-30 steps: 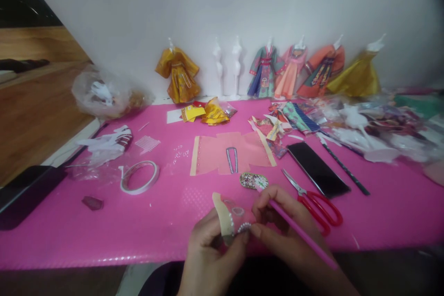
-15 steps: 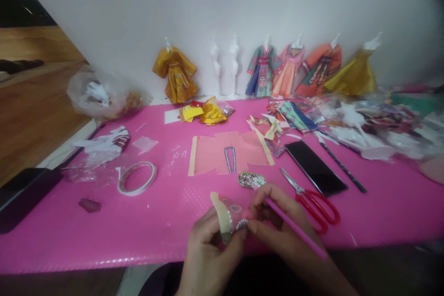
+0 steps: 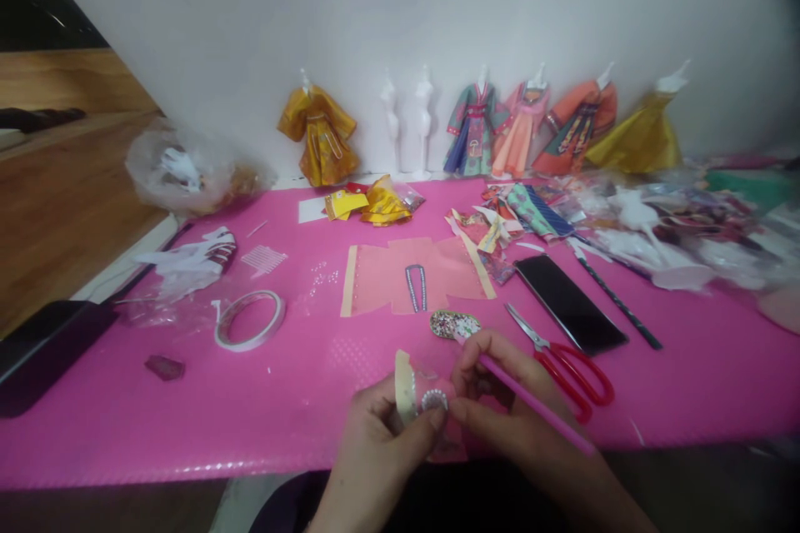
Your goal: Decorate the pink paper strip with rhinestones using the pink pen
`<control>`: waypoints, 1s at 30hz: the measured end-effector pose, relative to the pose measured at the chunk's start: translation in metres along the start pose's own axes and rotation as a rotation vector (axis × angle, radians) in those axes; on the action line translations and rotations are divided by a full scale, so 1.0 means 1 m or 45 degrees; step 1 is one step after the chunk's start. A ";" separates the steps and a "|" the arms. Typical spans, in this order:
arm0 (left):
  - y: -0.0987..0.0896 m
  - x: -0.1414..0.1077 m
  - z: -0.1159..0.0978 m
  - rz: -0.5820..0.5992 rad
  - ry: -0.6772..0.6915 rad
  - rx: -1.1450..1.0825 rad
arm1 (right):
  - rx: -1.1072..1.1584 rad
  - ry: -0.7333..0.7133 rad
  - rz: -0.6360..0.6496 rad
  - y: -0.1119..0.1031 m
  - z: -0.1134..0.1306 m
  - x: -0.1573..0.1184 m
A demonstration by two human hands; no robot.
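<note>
My left hand (image 3: pixel 381 441) is closed on a small pink fabric piece (image 3: pixel 426 383) with a cream edge, a row of white beads and a ring of beads. The fingertips of my right hand (image 3: pixel 500 400) touch the same piece at its right side, and that hand also holds a pink stick (image 3: pixel 537 408) slanting down to the right. Just beyond my right fingers lies an oval holder of sequins (image 3: pixel 453 324). Farther back a flat pink garment piece (image 3: pixel 368 275) bears a grey beaded trim (image 3: pixel 409 287).
Red-handled scissors (image 3: pixel 575 375) and a black phone (image 3: pixel 568 304) lie to the right. White tape (image 3: pixel 281 321) and a black case (image 3: pixel 50 350) are at left. Dressed doll forms (image 3: pixel 318 133) line the wall, and plastic bags (image 3: pixel 675 241) crowd the back right.
The small pink piece has turned and moved slightly right in my left hand, so its beaded ring shows more fully. My right hand has barely shifted.
</note>
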State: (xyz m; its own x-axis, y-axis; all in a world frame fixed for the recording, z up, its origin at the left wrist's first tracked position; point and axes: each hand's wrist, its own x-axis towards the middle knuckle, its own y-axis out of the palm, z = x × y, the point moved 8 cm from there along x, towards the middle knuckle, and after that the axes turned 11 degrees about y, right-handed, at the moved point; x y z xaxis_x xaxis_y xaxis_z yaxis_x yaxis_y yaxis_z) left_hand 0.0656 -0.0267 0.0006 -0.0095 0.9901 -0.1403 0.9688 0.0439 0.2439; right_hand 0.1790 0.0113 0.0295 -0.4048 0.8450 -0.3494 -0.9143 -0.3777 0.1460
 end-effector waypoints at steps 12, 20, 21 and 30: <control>0.003 0.004 -0.005 0.035 0.041 -0.008 | -0.050 -0.019 -0.013 -0.002 0.000 0.001; -0.001 0.005 -0.001 0.091 0.152 0.056 | -0.090 -0.012 -0.016 -0.005 -0.002 0.001; -0.002 0.004 0.000 0.095 0.148 0.065 | -0.093 -0.016 -0.016 -0.005 -0.003 0.001; -0.005 0.006 0.002 0.075 0.152 0.082 | -0.083 -0.006 -0.026 -0.006 -0.001 0.000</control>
State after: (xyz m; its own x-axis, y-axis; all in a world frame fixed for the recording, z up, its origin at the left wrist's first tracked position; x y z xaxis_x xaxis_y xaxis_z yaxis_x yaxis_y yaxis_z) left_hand 0.0614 -0.0211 -0.0033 0.0223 0.9997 -0.0117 0.9824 -0.0197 0.1859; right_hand 0.1848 0.0129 0.0280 -0.3863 0.8544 -0.3476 -0.9200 -0.3841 0.0782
